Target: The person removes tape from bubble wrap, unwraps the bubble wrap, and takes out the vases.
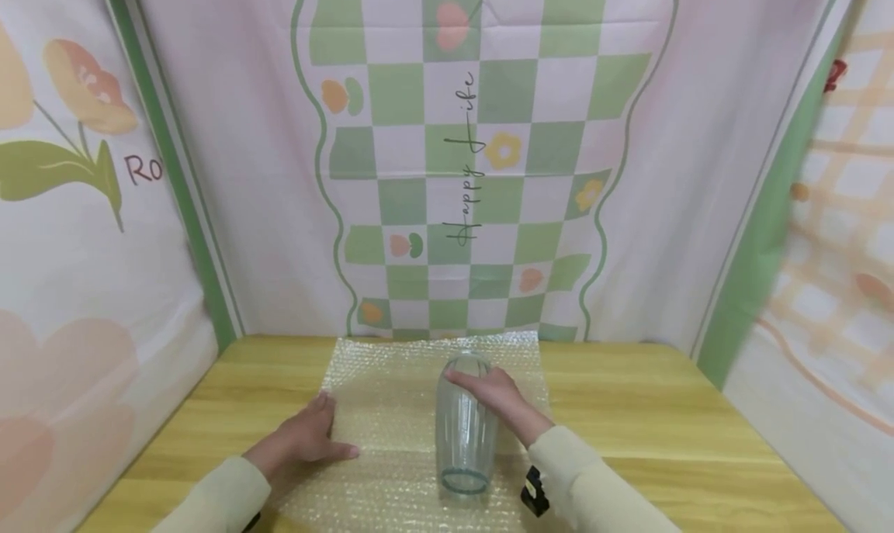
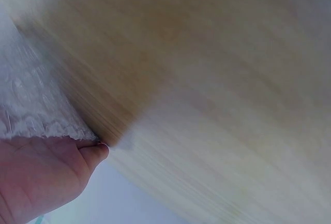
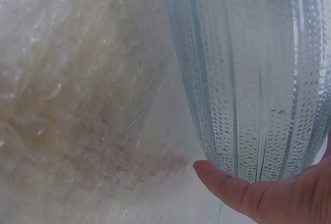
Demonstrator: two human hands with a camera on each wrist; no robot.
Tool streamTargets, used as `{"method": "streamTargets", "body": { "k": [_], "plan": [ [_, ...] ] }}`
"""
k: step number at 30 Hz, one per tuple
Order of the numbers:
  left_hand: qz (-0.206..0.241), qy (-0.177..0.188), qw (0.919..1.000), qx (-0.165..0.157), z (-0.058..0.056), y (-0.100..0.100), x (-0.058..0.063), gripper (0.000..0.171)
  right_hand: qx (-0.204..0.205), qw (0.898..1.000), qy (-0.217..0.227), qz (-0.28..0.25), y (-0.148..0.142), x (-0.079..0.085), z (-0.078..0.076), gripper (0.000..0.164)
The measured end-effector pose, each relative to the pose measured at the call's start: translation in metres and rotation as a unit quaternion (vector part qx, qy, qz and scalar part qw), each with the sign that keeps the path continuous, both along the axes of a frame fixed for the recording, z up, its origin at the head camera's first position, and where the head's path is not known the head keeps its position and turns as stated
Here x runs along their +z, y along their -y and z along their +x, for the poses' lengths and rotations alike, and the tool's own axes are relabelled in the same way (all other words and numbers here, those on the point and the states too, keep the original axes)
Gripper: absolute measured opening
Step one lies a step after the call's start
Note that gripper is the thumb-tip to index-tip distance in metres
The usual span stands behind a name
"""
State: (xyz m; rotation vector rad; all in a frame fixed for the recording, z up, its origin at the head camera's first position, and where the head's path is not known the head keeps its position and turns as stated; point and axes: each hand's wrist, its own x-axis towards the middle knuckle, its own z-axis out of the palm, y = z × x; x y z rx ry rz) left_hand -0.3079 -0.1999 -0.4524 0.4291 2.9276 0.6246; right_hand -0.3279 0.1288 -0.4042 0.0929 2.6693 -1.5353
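Note:
A clear, ribbed glass vase (image 1: 466, 432) is over a sheet of bubble wrap (image 1: 391, 417), one round end pointing toward me. My right hand (image 1: 499, 393) grips the vase around its far end, the thumb across the glass. In the right wrist view that thumb (image 3: 227, 185) presses along the dotted, ribbed wall of the vase (image 3: 248, 89). My left hand (image 1: 303, 436) is at the left edge of the bubble wrap, thumb spread away from the fingers. In the left wrist view, the edge of the wrap (image 2: 41, 94) overlaps the left hand (image 2: 46, 177).
A wood-grain table (image 1: 628, 409) lies under the wrap. Printed fabric with green checks (image 1: 447, 153) hangs behind the table, and more patterned cloth (image 1: 84, 285) hangs at the left side. A black wrist device (image 1: 535, 493) shows by the right sleeve (image 1: 594, 479).

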Motion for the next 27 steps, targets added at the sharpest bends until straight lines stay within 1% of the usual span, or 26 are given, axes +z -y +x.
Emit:
{"method": "streamTargets", "body": {
  "k": [5, 10, 14, 19, 22, 25, 27],
  "plan": [
    [0.0, -0.002, 1.0, -0.002, 0.0001, 0.001, -0.0002, 0.116, -0.002, 1.0, 0.01, -0.005, 0.0005, 0.0005, -0.0003, 0.108],
    [-0.002, -0.001, 1.0, -0.005, 0.0019, -0.0009, 0.0028, 0.114, -0.006, 1.0, 0.015, -0.017, 0.0, 0.002, 0.0003, 0.107],
    [0.001, 0.0, 1.0, -0.005, 0.0027, -0.0019, 0.005, 0.113, -0.008, 1.0, 0.015, -0.022, 0.0002, 0.0033, -0.0007, 0.102],
    [0.003, 0.002, 1.0, -0.003, 0.0003, -0.0014, 0.0044, 0.115, -0.01, 1.0, 0.01, -0.028, 0.0008, 0.0041, -0.0019, 0.095],
    [0.0, 0.006, 1.0, -0.002, -0.0005, -0.001, 0.0036, 0.116, -0.017, 0.999, 0.007, -0.029, 0.0009, 0.0037, -0.002, 0.096],
    [-0.002, 0.007, 1.0, -0.002, -0.0001, -0.001, 0.0034, 0.116, -0.025, 0.999, 0.011, -0.035, 0.001, 0.0029, -0.0012, 0.1],
    [0.0, 0.011, 0.9999, -0.001, 0.0003, -0.0013, 0.0036, 0.116, -0.028, 0.999, 0.014, -0.044, 0.0007, 0.0013, -0.0006, 0.099]
  ]
}}
